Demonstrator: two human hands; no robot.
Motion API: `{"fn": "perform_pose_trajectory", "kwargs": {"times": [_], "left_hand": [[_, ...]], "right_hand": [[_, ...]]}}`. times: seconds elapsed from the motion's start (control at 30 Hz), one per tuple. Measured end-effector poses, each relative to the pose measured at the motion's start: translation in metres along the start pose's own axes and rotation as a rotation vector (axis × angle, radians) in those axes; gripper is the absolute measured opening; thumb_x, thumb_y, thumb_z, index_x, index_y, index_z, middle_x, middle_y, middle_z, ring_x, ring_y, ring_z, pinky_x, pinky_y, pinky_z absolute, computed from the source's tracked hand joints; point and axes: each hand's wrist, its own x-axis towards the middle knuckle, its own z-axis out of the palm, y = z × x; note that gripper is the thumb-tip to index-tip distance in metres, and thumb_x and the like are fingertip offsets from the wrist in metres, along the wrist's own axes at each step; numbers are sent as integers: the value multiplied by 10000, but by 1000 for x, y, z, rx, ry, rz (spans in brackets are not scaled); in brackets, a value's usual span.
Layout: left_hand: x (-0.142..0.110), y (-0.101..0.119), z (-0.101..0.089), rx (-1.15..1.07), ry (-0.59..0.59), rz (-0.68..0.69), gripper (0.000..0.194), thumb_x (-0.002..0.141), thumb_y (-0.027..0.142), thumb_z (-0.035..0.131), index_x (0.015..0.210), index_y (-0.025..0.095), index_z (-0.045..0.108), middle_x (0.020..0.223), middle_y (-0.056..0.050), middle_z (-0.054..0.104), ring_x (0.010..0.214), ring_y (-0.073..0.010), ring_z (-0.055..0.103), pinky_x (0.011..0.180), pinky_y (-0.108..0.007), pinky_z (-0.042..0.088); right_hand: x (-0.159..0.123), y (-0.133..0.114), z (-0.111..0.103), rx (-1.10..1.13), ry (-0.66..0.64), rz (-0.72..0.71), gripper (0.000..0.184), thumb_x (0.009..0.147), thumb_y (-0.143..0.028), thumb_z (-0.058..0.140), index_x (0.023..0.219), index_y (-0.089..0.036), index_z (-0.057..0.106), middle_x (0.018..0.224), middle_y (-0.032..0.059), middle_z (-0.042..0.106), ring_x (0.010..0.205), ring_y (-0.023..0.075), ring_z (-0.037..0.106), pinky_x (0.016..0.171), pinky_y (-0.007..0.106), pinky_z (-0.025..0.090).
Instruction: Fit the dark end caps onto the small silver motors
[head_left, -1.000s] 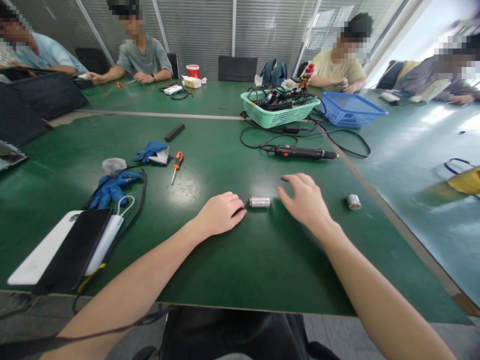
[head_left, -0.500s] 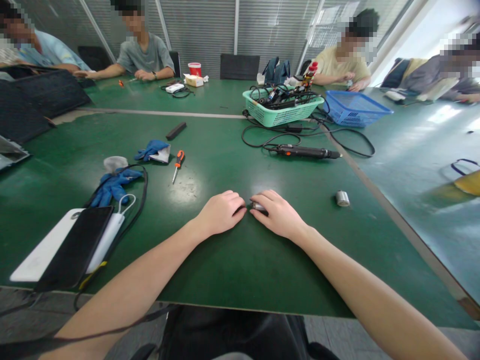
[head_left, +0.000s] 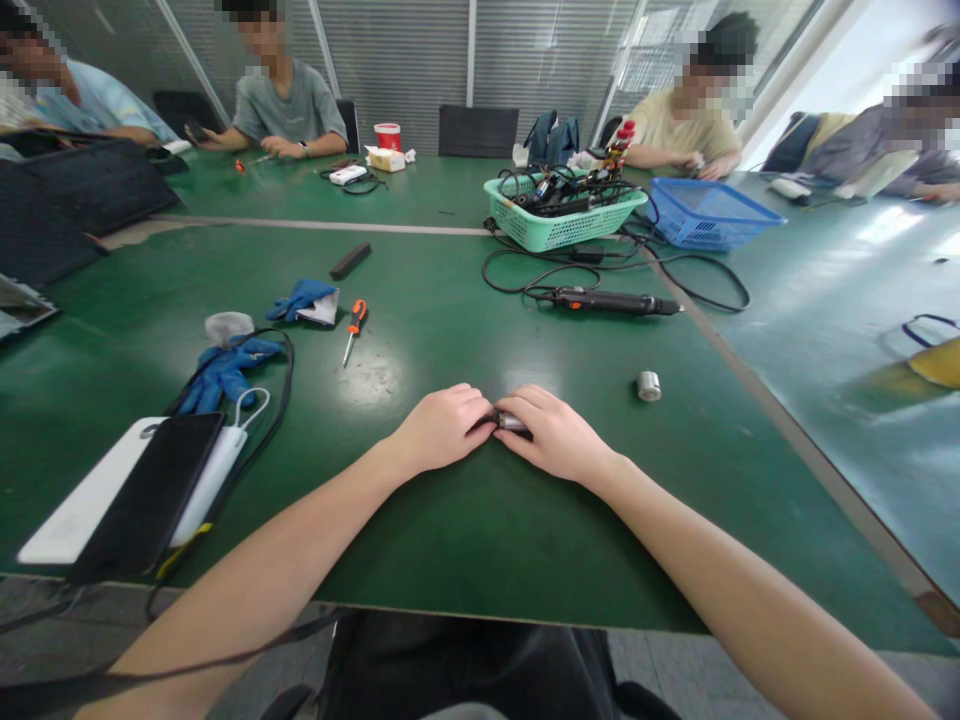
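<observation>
My right hand (head_left: 551,430) is closed around a small silver metal cylinder (head_left: 513,422), its end showing between thumb and fingers. Close against it, my left hand (head_left: 448,428) is closed, fingertips pinching a small dark piece that I cannot make out and that meets the cylinder's left end. Both hands rest low over the table's near middle. A second silver metal cylinder (head_left: 649,386) lies on the green table (head_left: 480,540) to the right of my right hand. Beyond my left hand lies an orange-handled screwdriver (head_left: 356,325).
Blue gloves (head_left: 225,375), a black phone (head_left: 154,490) and a white power bank lie at left. Farther back are a corded black electric screwdriver (head_left: 607,302), a green basket (head_left: 566,225) of tools and a blue basket (head_left: 705,225). Several people sit around the table.
My hands have come together, and more of the held cylinder shows. The loose cylinder has rolled left, nearer my right hand. A person at the back left has raised a dark object.
</observation>
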Motion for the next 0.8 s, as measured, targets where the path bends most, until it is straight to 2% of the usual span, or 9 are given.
{"fn": "perform_pose_trajectory", "kwargs": {"times": [0.8], "left_hand": [[1, 1, -1, 11, -9, -9, 213, 1025, 300, 505, 955, 170, 658, 901, -52, 648, 892, -196, 592, 783, -317, 484]], "right_hand": [[-1, 1, -1, -21, -2, 17, 187, 974, -273, 599, 1142, -198, 631, 1100, 116, 690, 1034, 288, 636, 935, 473, 542]]}}
